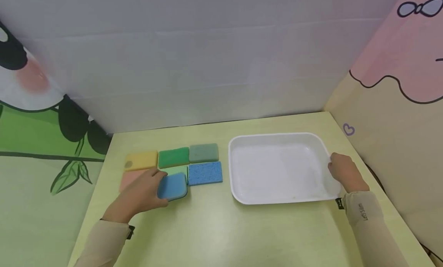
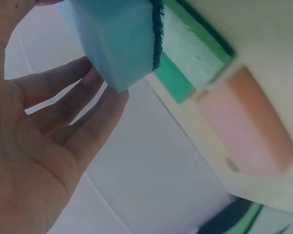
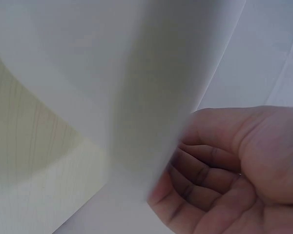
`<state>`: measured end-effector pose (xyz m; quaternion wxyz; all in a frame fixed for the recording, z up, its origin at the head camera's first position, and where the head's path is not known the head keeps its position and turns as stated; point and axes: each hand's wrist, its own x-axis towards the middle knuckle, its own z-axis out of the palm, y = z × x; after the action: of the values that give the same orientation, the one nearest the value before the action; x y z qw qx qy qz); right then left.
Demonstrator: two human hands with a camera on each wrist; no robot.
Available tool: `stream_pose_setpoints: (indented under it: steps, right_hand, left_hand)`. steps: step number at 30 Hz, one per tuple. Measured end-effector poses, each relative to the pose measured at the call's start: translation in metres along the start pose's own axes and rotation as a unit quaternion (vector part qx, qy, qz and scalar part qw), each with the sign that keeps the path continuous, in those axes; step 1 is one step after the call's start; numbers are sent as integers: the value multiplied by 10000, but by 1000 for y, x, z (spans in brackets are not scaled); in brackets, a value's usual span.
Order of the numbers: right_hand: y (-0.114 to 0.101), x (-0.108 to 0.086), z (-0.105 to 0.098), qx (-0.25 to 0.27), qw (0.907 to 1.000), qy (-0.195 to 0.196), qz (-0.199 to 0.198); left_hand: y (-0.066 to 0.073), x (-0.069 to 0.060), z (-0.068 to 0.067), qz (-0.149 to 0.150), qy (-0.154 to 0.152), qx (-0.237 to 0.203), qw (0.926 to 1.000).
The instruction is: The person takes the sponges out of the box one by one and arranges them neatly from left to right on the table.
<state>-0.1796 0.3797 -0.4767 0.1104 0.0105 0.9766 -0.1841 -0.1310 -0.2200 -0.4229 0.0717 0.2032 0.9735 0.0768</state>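
Observation:
My left hand (image 1: 142, 194) pinches a light blue sponge (image 1: 173, 187) between thumb and fingers, raised a little over the other sponges. In the left wrist view this sponge (image 2: 119, 46) shows a dark, rough scouring layer on one face. Under and beside it lie a pale green sponge (image 1: 176, 169) and a pink sponge (image 1: 131, 177), the latter partly hidden by the hand. At the right, my right hand (image 1: 346, 172) grips the rim of a white tray (image 1: 277, 167), thumb above and fingers curled beneath the edge. Nothing lies in the tray.
Around the pale green sponge lie a yellow sponge (image 1: 143, 160), a green sponge (image 1: 174, 157), a grey-green sponge (image 1: 204, 152) and a speckled blue sponge (image 1: 205, 173). The pale table (image 1: 221, 236) meets a white back wall (image 1: 207, 67) and printed side walls.

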Motion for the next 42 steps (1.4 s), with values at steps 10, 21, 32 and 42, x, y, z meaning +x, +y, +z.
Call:
stream_pose_setpoints:
  steps: [10,21,32,42]
  right_hand:
    - [3,-1,-1,-16,9999,-91,54]
    - [4,-1,-1,65,9998,-130,117]
    - [-1,-1,-2,103,9996,-219,153]
    - [-1,-1,-2,65,9998,-133,92]
  left_hand:
    - [-40,-40,5,-203,-91,6,9998]
    - [-88,-64,24,-84,-31,170,9998]
    - [-104,-69,32,207,100,288,9993]
    - [-107,-71,41,33,-45,312,9995]
